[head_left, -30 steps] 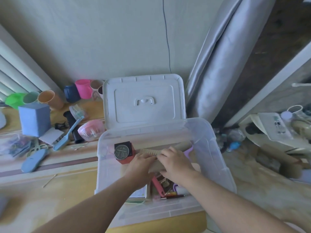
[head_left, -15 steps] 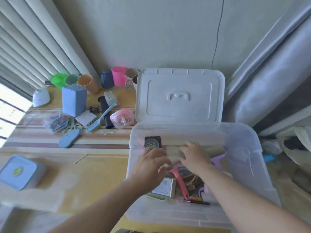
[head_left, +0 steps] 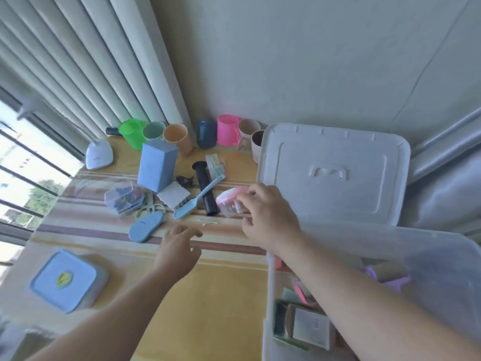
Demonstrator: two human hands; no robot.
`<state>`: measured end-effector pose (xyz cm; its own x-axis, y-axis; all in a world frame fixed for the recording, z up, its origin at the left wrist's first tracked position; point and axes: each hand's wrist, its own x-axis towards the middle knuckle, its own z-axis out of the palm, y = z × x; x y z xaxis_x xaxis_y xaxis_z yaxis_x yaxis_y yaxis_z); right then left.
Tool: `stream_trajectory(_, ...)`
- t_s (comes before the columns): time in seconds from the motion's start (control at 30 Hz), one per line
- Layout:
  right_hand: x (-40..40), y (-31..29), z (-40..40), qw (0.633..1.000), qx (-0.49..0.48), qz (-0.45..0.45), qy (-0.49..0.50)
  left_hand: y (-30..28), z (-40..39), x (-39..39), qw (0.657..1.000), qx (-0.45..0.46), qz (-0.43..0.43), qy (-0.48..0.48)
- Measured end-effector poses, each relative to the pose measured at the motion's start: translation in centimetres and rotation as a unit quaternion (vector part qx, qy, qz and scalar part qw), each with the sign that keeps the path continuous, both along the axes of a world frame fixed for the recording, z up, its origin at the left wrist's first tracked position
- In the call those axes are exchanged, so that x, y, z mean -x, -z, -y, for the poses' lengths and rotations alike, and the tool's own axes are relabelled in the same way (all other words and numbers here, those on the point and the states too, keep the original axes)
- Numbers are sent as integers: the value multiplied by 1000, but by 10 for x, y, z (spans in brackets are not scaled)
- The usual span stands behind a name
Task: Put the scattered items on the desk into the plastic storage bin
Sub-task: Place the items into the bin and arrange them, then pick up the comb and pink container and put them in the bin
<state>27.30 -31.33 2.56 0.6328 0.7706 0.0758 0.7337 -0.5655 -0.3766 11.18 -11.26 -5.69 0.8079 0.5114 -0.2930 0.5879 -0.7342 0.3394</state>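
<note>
Plastic storage bin at desk edge, right hand touching pink container

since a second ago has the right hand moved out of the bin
Yes. The right hand has left the storage bin and gone left past its rim to the pink-lidded container on the desk, fingers curling on it.

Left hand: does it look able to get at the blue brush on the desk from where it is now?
Probably yes. The left hand is open with nothing in it, and bare desk lies between it and the blue brush. The right hand is off to the side at the pink container.
</note>
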Motion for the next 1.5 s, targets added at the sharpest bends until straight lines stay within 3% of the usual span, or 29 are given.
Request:
stream_trajectory(0.1, -7, 27, -59, 988, 150, -17, 18, 33, -36, 33, 992, 18, -123, -10)
stream_trajectory(0.27, -17, 76, -112, 954, 296, -23, 52, 75, -81, 77, 983, 25, -180, 8)
stream_trajectory(0.5, -23, 104, -119, 948, 311, 28, 55, 95, -113, 79, 969, -1, -200, 143)
stream_trajectory(0.6, -14, 98, -114, 942, 309, 0, 129, 91, -115, 53, 964, -32, -175, 197)
stream_trajectory(0.73, 19, 91, -94, 916, 250, -189, 249, 86, -102, -12, 961, -68, -97, 251)
stream_trajectory(0.87, 56, 92, -68, 806, 220, -491, 247, 89, -79, -72, 951, -82, -71, 289)
stream_trajectory(0.97, 81, 104, -57, 766, 195, -569, 227, 98, -70, -89, 945, -87, -80, 305)
stream_trajectory(1.13, 87, 120, -53, 792, 120, -524, 290, 102, -66, -90, 946, -87, -95, 296)
stream_trajectory(1.4, 80, 120, -57, 863, 203, -411, 213, 96, -59, -64, 935, -99, -129, 316)
stream_trajectory(1.5, 73, 113, -72, 906, 225, -320, 163, 100, -66, -46, 931, -104, -141, 320)
